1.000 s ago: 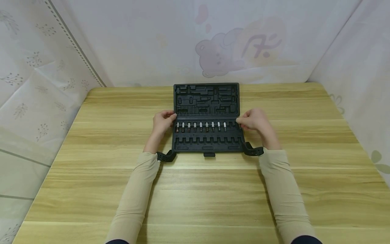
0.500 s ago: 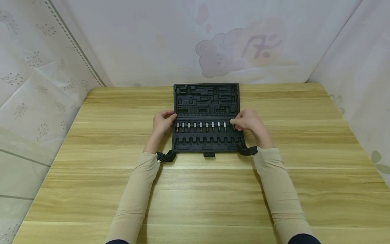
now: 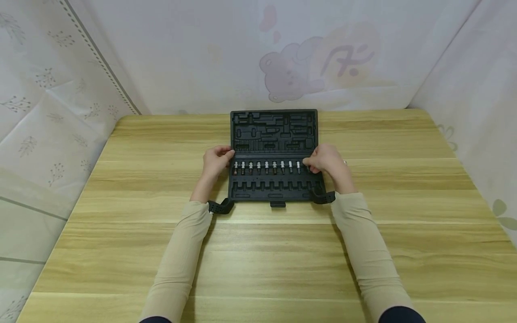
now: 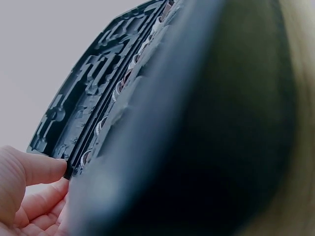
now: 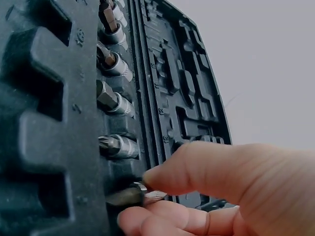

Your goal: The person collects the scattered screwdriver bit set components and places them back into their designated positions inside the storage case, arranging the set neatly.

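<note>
An open black case [image 3: 273,154] lies flat near the middle of the bench [image 3: 121,251], its lid half away from the person and its tray half toward them. The work in hand looks like filling the tray's upper row with bits. Nine bits [image 3: 266,168] already sit side by side in that row, running from the left end almost to the right, and they show up close in the right wrist view as short chrome-collared pieces [image 5: 112,104] seated in their slots. The right hand [image 3: 326,160] is at the right end of the row, its thumb and fingers in a narrow grip on one more bit [image 5: 134,193], which sits at or in the last slot there; whether it is pressed fully home cannot be told. The left hand [image 3: 216,161] rests at the case's left edge by the hinge line, its thumb [image 4: 34,169] touching the edge and the fingers lightly curled beside it, which looks like steadying; the grip is loose and whether it truly clasps the edge cannot be told. So the upper row seems all but done, with this bit as its tenth. Still open are the lower row of slots [image 3: 274,185] in the tray, which hold nothing visible, and all the shaped recesses of the lid half [image 3: 273,131]. No loose bits or tools show on the bench, so what would fill those places is not in view.
</note>
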`<act>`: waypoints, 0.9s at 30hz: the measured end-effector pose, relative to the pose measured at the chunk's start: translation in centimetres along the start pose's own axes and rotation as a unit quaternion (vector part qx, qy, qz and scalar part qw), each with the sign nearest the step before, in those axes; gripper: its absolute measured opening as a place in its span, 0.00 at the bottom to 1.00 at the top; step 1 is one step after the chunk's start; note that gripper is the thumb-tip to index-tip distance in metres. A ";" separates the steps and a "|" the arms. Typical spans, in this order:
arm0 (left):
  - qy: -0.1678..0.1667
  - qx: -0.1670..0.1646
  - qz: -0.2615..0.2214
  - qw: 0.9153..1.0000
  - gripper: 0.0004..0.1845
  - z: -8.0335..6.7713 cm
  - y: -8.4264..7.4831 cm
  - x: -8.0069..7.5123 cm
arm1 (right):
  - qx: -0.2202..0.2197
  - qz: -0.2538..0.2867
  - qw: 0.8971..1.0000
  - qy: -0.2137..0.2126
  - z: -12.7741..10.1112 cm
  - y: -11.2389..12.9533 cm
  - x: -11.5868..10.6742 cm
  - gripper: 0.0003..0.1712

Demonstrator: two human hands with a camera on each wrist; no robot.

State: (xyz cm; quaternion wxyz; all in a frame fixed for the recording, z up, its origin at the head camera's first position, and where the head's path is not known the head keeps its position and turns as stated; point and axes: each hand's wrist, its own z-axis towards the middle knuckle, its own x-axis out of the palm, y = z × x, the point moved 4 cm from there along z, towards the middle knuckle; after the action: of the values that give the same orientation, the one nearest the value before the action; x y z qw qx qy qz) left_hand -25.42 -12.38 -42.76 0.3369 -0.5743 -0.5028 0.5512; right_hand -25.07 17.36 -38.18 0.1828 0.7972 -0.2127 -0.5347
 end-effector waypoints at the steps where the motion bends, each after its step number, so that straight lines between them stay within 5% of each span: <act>1: 0.000 0.001 0.000 1.000 0.15 0.0 0.0 0.0 | 0.001 0.001 1.000 0.003 0.0 0.1 0.0 0.15; 16: -0.002 0.004 0.002 1.000 0.14 0.0 -0.1 0.0 | 0.061 0.093 0.986 0.125 1.2 -0.5 -0.4 0.15; 27: -0.001 0.002 -0.001 1.000 0.14 0.0 0.0 0.0 | 0.058 0.119 0.980 0.150 1.8 -1.3 -0.4 0.13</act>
State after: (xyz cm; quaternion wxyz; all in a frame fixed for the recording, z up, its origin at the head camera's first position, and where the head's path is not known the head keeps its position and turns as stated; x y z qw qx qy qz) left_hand -25.38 -12.38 -42.72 0.3384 -0.5725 -0.5027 0.5523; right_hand -26.69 18.59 -39.18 0.2282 0.8469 -0.3064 -0.3699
